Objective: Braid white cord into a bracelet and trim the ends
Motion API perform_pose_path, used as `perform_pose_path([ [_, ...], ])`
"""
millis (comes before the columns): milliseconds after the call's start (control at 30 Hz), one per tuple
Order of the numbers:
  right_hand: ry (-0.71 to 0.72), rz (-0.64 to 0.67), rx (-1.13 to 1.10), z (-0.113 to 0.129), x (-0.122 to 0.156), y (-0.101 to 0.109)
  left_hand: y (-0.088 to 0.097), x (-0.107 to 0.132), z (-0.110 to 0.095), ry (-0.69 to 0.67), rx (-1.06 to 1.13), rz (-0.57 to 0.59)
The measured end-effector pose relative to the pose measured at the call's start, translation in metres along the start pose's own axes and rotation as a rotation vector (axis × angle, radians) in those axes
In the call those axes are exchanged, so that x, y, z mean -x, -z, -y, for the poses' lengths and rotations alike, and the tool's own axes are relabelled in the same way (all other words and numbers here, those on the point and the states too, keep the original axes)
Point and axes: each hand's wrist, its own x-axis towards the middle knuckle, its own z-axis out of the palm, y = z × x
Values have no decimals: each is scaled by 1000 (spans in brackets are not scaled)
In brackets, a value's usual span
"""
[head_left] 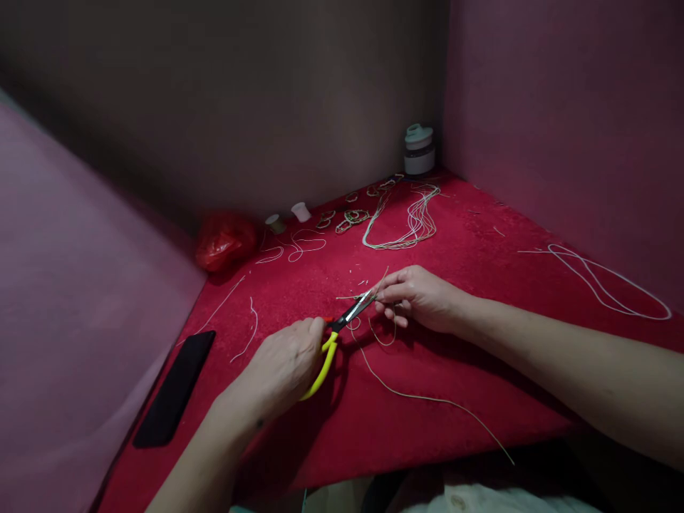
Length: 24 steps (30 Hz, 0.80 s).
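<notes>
My left hand [288, 360] is closed around the handles of a pair of scissors [327, 363] with yellow grips. The scissor blades point up and right, their tips meeting the cord at the fingers of my right hand [411, 296]. Between its thumb and fingers my right hand pinches a thin greenish-beige cord [422, 396]. One loop of the cord hangs below these fingers, and a long tail trails across the red cloth toward the front edge. Small white snippets [360, 271] lie just beyond the blades. The exact contact of blade and cord is too small to tell.
A black flat case [175, 388] lies at left, near a red plastic bag [227, 241]. Two thread spools [301, 211] stand along the back with several knotted cord loops [353, 219] and a cord bundle [422, 217]. A lidded jar [420, 151] is in the far corner; white cord [609, 285] lies right.
</notes>
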Motion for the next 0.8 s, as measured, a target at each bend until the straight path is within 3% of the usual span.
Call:
perform_pose_path([
  [367, -24, -7, 7, 1, -1, -1, 4, -2, -5, 18, 48, 112],
  [800, -24, -4, 1, 1, -2, 0, -4, -3, 0, 37, 80, 124],
])
